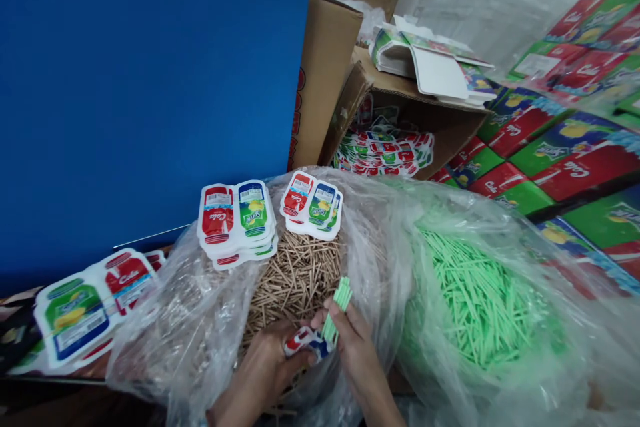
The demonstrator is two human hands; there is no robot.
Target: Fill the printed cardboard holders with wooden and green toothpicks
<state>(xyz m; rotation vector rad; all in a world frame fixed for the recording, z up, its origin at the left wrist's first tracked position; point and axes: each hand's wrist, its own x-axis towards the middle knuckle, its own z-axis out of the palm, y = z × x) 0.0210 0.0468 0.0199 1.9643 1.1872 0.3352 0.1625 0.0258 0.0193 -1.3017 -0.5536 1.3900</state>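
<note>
My left hand (270,357) grips a small printed pouch (306,341) in red, white and blue, low in the middle of the view. My right hand (353,340) pinches a small bunch of green sticks (336,310) with its lower end at the pouch. Both hands hover over a clear plastic bag of brown sticks (295,273). To the right lies a second clear bag full of green sticks (475,300). Two stacks of printed cola and lemon-drink pouches (237,220) (311,203) rest on the far rim of the brown-stick bag.
A blue panel (150,80) fills the upper left. More pouches (80,313) lie at the left. An open cardboard box (400,127) behind holds several pouches. Red and green printed cartons (565,153) are stacked at the right under plastic film.
</note>
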